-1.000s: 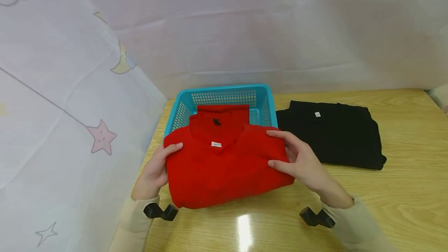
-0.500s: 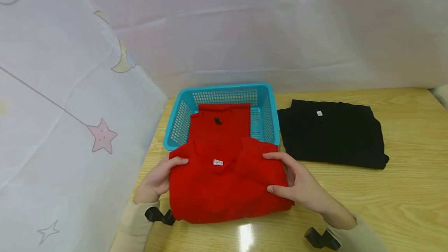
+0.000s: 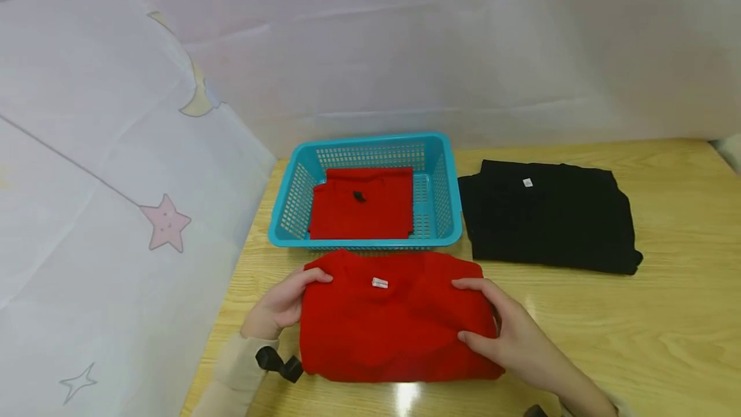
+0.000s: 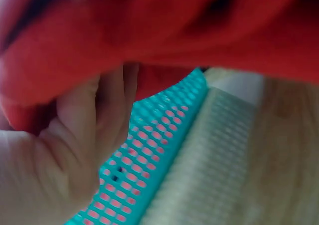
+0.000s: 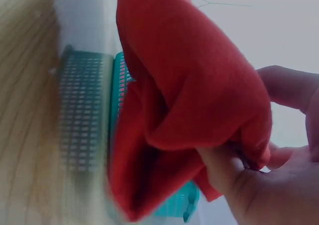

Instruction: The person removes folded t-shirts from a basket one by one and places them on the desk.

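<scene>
A folded red shirt with a small white label at its collar hangs just in front of the basket in the head view. At its left side, my left hand grips the edge, thumb on top and fingers tucked beneath the cloth. My right hand holds the opposite side, and the right wrist view shows the fabric bunched over those fingers. Inside the blue plastic basket lies another folded red shirt with a dark label.
A folded black shirt with a white label lies right of the basket on the wooden table. Pale cloth hangs behind the table, and a patterned sheet borders its left side.
Both hands have drawn the held red shirt toward me and slightly right, off the basket's front rim. More of the basket and the red shirt inside it now shows.
</scene>
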`<state>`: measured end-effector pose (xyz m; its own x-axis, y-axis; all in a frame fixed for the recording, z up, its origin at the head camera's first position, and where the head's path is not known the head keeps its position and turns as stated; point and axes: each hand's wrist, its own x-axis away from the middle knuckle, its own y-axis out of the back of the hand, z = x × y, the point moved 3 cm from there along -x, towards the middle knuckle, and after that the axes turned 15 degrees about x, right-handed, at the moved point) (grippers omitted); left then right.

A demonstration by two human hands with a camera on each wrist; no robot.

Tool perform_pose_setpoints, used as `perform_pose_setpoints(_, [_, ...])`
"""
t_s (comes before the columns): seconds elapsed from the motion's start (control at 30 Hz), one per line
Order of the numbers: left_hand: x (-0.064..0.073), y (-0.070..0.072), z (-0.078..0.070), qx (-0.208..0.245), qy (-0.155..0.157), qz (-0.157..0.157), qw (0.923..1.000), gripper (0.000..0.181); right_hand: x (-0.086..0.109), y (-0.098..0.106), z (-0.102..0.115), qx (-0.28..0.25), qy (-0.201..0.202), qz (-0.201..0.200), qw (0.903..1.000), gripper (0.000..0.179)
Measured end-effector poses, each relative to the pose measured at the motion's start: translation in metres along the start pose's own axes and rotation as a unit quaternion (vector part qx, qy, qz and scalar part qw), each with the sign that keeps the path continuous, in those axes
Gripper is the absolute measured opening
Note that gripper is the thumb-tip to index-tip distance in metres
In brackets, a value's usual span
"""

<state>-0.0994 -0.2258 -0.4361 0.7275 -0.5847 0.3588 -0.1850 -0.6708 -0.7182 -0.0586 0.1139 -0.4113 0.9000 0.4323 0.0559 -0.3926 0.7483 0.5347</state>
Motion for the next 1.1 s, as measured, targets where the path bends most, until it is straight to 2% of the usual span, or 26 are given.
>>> perform_pose_setpoints(0.13, [-0.008, 0.012, 0.010, -0.023, 0.013, -0.056, 0.9981, 0.017, -0.001, -0.008, -0.010, 0.044, -0.014, -0.003, 0.9989, 0.059])
perform_pose_setpoints(0.23, [-0.012, 0.023, 0.014, -0.059, 0.007, -0.114, 0.9918, 0.016, -0.004, -0.016, -0.019, 0.074, -0.022, 0.008, 0.9970, 0.058])
perform_pose_setpoints(0.3, [-0.013, 0.028, 0.015, -0.082, 0.001, -0.142, 0.9865, 0.024, -0.006, -0.021, -0.023, 0.092, -0.025, 0.016, 0.9953, 0.056])
perform_pose_setpoints(0.4, [-0.014, 0.034, 0.015, -0.110, -0.004, -0.161, 0.9808, 0.036, -0.008, -0.023, -0.026, 0.105, -0.031, 0.028, 0.9936, 0.053])
perform_pose_setpoints(0.5, [-0.013, 0.038, 0.015, -0.140, -0.009, -0.179, 0.9738, 0.046, -0.010, -0.023, -0.027, 0.110, -0.057, 0.037, 0.9916, 0.052])
perform_pose_setpoints(0.67, [-0.013, 0.044, 0.012, -0.195, -0.025, -0.222, 0.9550, 0.050, -0.014, -0.024, -0.030, 0.128, -0.101, 0.043, 0.9856, 0.054])
perform_pose_setpoints(0.77, [-0.013, 0.046, 0.011, -0.218, -0.031, -0.237, 0.9461, 0.049, -0.016, -0.025, -0.034, 0.139, -0.116, 0.052, 0.9821, 0.056])
perform_pose_setpoints(0.83, [-0.013, 0.048, 0.009, -0.248, -0.040, -0.245, 0.9363, 0.047, -0.017, -0.024, -0.035, 0.148, -0.118, 0.063, 0.9800, 0.057])
perform_pose_setpoints(1.03, [-0.006, 0.051, -0.004, -0.366, -0.070, -0.283, 0.8839, 0.041, -0.022, -0.016, -0.036, 0.203, -0.081, 0.075, 0.9730, 0.052])
perform_pose_setpoints(1.07, [-0.004, 0.051, -0.006, -0.376, -0.066, -0.281, 0.8805, 0.042, -0.023, -0.015, -0.035, 0.217, -0.073, 0.073, 0.9706, 0.051])
perform_pose_setpoints(1.1, [-0.002, 0.050, -0.008, -0.383, -0.059, -0.274, 0.8804, 0.042, -0.024, -0.014, -0.035, 0.230, -0.069, 0.071, 0.9682, 0.050])
